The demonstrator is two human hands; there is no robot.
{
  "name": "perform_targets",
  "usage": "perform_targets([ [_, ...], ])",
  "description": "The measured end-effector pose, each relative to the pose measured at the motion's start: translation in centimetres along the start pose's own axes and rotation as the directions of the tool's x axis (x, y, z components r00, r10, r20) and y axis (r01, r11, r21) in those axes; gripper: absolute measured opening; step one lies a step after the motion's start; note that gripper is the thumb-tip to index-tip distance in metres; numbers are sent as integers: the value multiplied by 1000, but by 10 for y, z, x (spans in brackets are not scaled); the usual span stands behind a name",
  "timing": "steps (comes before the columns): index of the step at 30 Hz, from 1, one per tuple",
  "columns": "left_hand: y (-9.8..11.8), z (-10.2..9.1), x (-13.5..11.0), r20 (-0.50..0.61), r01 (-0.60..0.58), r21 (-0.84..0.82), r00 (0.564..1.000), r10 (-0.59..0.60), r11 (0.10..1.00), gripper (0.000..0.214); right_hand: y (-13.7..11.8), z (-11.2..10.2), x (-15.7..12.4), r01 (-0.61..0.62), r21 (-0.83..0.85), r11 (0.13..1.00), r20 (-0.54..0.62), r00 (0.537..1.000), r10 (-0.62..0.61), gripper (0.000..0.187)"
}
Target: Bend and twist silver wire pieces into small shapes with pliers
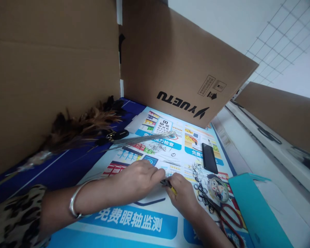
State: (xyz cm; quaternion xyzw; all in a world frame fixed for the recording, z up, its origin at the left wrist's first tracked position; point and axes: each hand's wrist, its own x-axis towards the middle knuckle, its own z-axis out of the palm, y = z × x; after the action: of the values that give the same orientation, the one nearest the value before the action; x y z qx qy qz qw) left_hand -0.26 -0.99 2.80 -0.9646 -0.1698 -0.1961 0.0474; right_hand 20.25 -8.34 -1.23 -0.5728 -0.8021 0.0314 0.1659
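My left hand (138,179) is closed, its fingers pinching a small dark metal piece (165,182) over a printed poster (144,220) on the table. My right hand (182,194) is closed round a small tool with a yellow handle (173,190), its tip meeting the same piece. The piece is too small to name. A silver bangle (74,203) is on my left wrist, next to a leopard-print sleeve. Behind the hands lies a bundle of long thin metal wires (144,139).
Cardboard sheets (181,58) stand as walls at the back and left. A feather duster (77,129) lies on the left. A black phone (209,157), small wire loops (203,191), red-handled scissors (231,217) and a teal folder (255,210) lie on the right.
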Motion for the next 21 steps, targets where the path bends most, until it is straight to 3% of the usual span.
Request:
perform_targets([
  [6,1,12,-15,28,25,-64,999,-23,998,17,-2,3,-1,-20,49,999,131,991,13,5],
  [9,-1,18,-18,51,179,-141,984,-173,974,16,-4,3,0,-9,29,1000,137,991,5,12],
  [11,-3,19,-17,97,327,-285,945,-312,901,18,-4,3,1,-9,4,1000,109,994,9,17],
  [13,-7,19,-14,189,443,-486,895,-405,753,19,-5,3,2,-20,-14,1000,79,997,21,20],
  [17,-16,21,-9,276,499,-715,845,-459,490,19,-3,3,2,-31,-15,999,49,998,32,22],
  [19,-19,24,-9,276,501,-738,835,-476,452,19,-1,4,2,-42,-11,999,36,998,42,22],
  [21,-21,26,-11,272,510,-720,831,-485,470,18,1,6,2,-71,2,997,12,997,71,23],
])
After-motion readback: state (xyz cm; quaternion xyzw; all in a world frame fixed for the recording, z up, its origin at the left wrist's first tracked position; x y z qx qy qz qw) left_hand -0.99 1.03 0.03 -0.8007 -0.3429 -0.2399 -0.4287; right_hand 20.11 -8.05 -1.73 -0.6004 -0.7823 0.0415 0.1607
